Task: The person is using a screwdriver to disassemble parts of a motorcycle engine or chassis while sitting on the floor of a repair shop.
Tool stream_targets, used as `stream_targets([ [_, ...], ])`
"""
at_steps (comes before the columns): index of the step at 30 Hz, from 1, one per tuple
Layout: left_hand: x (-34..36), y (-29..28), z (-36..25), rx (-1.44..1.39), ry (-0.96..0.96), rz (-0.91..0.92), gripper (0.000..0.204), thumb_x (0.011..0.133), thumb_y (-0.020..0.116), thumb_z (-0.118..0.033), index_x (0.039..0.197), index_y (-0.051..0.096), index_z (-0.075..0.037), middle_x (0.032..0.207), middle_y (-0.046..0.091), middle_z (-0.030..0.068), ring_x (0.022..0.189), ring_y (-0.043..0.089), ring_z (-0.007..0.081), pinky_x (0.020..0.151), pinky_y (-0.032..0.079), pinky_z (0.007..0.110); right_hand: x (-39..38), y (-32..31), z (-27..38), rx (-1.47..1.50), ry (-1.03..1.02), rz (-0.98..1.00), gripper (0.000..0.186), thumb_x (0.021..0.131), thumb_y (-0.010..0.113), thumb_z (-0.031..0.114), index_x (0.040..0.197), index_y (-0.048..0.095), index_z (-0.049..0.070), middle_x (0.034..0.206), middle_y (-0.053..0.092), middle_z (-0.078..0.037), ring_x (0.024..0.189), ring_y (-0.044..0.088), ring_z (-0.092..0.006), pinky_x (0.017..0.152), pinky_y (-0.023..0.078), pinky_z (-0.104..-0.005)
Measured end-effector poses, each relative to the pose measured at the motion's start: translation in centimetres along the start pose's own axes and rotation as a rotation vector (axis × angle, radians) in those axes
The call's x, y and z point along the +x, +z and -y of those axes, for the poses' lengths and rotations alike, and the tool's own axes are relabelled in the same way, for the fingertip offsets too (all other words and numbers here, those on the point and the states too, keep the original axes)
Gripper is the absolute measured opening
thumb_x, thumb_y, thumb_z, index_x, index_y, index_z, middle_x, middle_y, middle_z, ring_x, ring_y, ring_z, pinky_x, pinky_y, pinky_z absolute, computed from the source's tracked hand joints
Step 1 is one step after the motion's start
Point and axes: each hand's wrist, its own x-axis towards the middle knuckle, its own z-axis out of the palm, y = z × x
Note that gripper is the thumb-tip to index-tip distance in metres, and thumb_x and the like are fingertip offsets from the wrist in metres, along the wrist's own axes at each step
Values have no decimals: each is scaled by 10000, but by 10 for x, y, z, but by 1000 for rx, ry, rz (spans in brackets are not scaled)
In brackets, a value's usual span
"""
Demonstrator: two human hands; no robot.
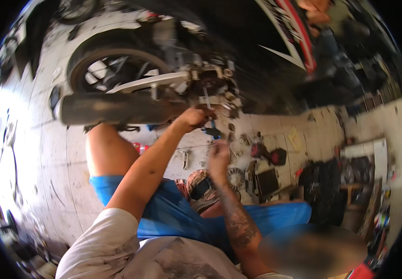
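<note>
My left hand is closed around a slim metal tool, whose shaft rises to the greasy mechanism beside the motorcycle's rear wheel. The silver exhaust silencer lies just left of that hand, under a pale swingarm. A blue-and-black object shows just below the left hand; whether it belongs to the tool is unclear. My right hand is lower, beneath the blue-and-black object, its fingers raised and blurred, so I cannot make out whether they hold anything.
Metal parts, a ribbed round part, a red-and-black item and a black tray lie on the tiled floor. Dark clutter and a white bench-like unit stand at right. Another person's bare skin shows beyond the bike.
</note>
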Motion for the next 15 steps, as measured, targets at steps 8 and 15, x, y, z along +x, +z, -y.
stream_targets([
  [8,-2,1,-25,187,-41,26,529,732,404,32,1198,630,-78,918,658,59,829,594,123,706,473,256,16,-17,-16,92,364,83,578,836,510,51,1400,387,91,780,621,-277,716,619,-373,639,469,-485],
  [15,12,16,-21,-236,-487,-103,250,978,487,-248,1100,621,-76,599,452,-40,431,388,57,370,303,245,-13,-38,16,230,-51,199,560,813,503,55,1367,448,113,890,654,-235,804,644,-373,721,502,-469],
])
